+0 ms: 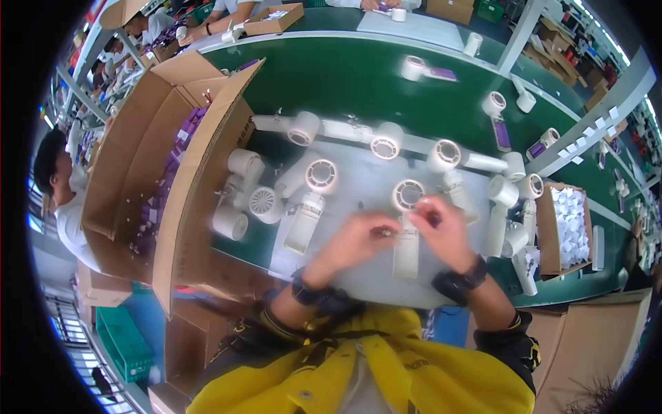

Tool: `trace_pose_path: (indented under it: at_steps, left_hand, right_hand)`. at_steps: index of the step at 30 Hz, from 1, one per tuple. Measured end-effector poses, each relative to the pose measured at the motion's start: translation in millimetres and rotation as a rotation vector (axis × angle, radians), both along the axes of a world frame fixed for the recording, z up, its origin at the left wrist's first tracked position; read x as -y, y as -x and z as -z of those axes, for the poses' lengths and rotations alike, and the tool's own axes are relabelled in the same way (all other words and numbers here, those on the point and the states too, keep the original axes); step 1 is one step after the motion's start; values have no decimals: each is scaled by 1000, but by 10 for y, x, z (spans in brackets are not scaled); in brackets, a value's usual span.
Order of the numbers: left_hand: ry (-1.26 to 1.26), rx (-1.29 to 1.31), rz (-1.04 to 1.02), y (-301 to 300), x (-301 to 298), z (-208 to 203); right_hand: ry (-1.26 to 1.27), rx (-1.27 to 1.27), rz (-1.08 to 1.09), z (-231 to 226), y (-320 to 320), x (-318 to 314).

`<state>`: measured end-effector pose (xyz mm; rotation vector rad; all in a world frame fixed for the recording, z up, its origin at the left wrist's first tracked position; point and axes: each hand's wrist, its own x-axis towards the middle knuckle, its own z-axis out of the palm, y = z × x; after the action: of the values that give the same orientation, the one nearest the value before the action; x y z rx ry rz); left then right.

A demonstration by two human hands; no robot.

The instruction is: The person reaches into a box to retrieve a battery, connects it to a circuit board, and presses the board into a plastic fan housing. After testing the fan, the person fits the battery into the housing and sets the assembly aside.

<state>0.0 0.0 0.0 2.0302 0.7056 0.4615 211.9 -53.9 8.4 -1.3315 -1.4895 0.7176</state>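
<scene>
Meeting over the white fan (pixel 406 259), laid near on the pale sheet (pixel 355 181), probably for easy reach, left hand (pixel 360 239) and right hand (pixel 445 231) curl, each grip too blurred to tell.

Cream fan-shaped devices (pixel 407 257) at centre on a pale grey mat (pixel 372 279); green workbench (pixel 331 76) at twelve o'clock; brown cardboard box (pixel 127 165) of purple pieces (pixel 181 141) at nine; white slips (pixel 571 224) at three; yellow-and-black jacket (pixel 386 348) at six
</scene>
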Motion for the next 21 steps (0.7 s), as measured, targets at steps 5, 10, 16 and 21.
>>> trace_pose_path:
  at_steps: [5, 10, 16, 21]
  left_hand:
    - [367, 290, -94, -56, 338, 1]
    - [350, 218, -143, -25, 365, -100]
    - [187, 155, -140, -31, 322, -170]
    - [-67, 243, -147, -38, 328, -48]
  right_hand:
    - [-2, 246, -82, -176, -119, 318]
    - [23, 377, -155, -279, -82, 421]
    - [52, 431, -17, -246, 19, 402]
    - [88, 424, 3, -235, 29, 413]
